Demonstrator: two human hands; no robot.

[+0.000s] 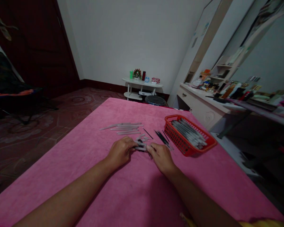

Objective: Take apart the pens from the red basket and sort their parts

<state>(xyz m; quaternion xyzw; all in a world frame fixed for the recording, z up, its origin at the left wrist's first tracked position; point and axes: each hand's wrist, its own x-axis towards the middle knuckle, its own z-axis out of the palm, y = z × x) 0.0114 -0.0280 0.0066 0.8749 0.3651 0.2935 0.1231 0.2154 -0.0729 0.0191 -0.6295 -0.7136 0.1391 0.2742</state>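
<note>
Tabletop (73,183) under a pink cloth spreads widest, carrying everything at hand. One red basket (177,140) sits near its right edge, toward the far right corner, filled with a bundle of long grey sticks (189,132) too closely packed to count. Two bare hands meet around the middle of the tabletop: the left hand (120,150) has its grip closed down to a pinch, thumb and fingers on the left ends of some short pale pieces (140,148), and the right hand (162,156) pinches at their right ends, its grip just as narrow. At least two of these pieces show, side by side, spanning the small gap between the hands; the fingers hide the rest. Beyond the left hand, toward the far edge, six or seven long pale sticks (129,128) lie roughly parallel, some overlapping. Between the right hand and the basket rests a tight cluster of dark sticks (161,137), its number unclear, with one thin dark rod (148,133) apart on its left and another beside the basket. Smallest are several loose pale bits (140,136), blurred, just beyond the held pieces.
</note>
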